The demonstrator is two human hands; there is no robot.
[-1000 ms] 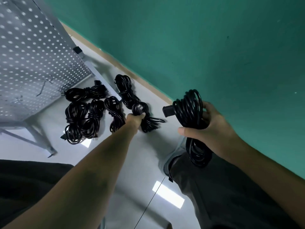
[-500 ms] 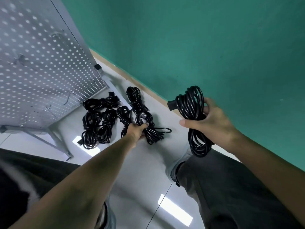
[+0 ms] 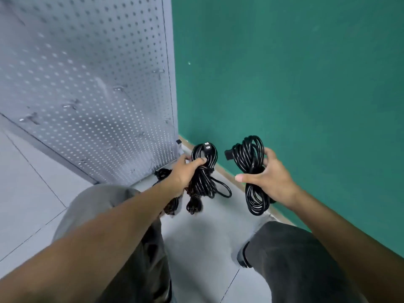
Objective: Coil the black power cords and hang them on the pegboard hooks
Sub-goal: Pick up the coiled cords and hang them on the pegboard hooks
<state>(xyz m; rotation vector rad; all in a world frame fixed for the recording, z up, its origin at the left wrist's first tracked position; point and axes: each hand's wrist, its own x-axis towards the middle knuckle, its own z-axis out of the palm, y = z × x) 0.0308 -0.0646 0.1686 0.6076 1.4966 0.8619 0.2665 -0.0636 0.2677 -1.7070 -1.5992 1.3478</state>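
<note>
Here the left hand (image 3: pixel 182 171) has its fingers curled round a coiled black cord (image 3: pixel 204 169), lifted clear of the floor (image 3: pixel 203 237). The coil's plug end (image 3: pixel 207 146) sits at the top, and one loose loop (image 3: pixel 223 189) sags out to the right below the fist. The right hand (image 3: pixel 270 178) grips a second coiled cord (image 3: pixel 251 171) about its middle, thumb stretched out to the left, with the plug (image 3: pixel 228 154) jutting left from the top and the long loops hanging below the palm. The two bundles are held side by side, near but apart, with a strip of floor and skirting showing between them.

Below and behind the left forearm more coiled cords (image 3: pixel 193 206) lie on the floor, partly hidden, close to the lower corner of the pegboard (image 3: pixel 87 84). The board stands to the left, its right edge running down almost against the green wall (image 3: pixel 295 73). Several small metal hooks (image 3: pixel 119 88) stick out of its face, scattered down towards the lower edge; they are blurred.

The wall meets the floor along a pale skirting strip (image 3: pixel 231 178) that slants from the board's foot down to the right. The person's legs in dark trousers (image 3: pixel 295 259) fill the bottom, with bare grey tile between the knees.
</note>
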